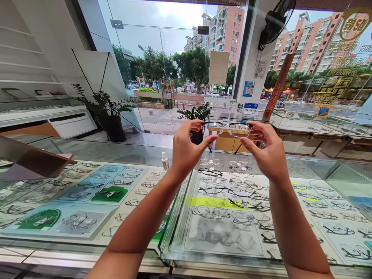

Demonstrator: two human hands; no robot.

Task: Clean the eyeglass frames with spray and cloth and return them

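Observation:
A pair of eyeglasses point(226, 124) with a dark upper rim is held up in front of me, above the glass display case. The left end of the frame is gripped by my left hand point(188, 145), thumb below and fingers above. My right hand point(267, 149) grips the other end in the same way. Both temples hang down and inward, their dark tips showing beneath the lenses. Parts of the hinges are hidden behind my fingers.
The glass display case point(177, 248) below my arms holds rows of eyeglasses. A small white bottle point(164, 161) stands on its top. At the left, a brown board point(37, 157) juts over the glass. Potted plants point(114, 124) and a glass door point(162, 77) lie beyond.

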